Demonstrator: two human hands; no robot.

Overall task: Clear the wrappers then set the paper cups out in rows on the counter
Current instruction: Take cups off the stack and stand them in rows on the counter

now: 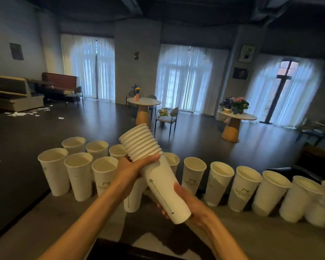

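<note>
Head view showed me both hands on a nested stack of paper cups (pixel 154 173), tilted above the counter's (pixel 242 228) near edge. My left hand (pixel 131 166) curled round it just under the ribbed rims; my right hand (pixel 188 201) cupped the base. Rows of cups (pixel 79 175) already stood along the far edge. I judged the cups light and easily crushed, best pinched gently at a rim.

I am wearing nothing on my forearms: both are showing bare from the lower frame edge, my left hand (pixel 129 166) and right hand (pixel 191 203) ungloved, ringless.
</note>
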